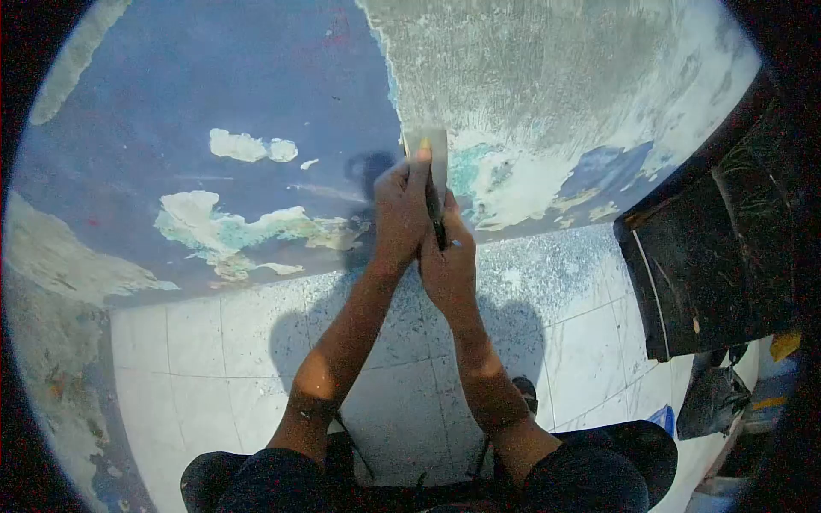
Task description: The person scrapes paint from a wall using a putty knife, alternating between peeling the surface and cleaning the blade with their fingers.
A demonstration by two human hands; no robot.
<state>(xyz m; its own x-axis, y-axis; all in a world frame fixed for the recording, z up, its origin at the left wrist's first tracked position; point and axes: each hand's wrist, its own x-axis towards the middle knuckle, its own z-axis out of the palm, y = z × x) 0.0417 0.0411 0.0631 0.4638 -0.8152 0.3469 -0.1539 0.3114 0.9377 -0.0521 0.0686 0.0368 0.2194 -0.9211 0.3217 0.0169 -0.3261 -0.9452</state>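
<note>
A paint scraper (440, 162) with a flat grey blade and a dark handle is pressed against the wall (282, 85). Its blade lies at the border between blue paint and bare grey plaster. Higher up the tool is my left hand (402, 209), closed around it with the thumb stretched along the blade. Just below, my right hand (451, 265) wraps the handle, so most of the handle is hidden. Beside the blade, patches of white and pale green show where the blue coat is gone.
Paint flakes (530, 278) litter the white tiled floor (197, 342) along the wall's foot. A dark, bulky piece of furniture (710, 248) stands at the right. A black plastic bag (714, 398) lies below it, beside a small blue object (663, 417).
</note>
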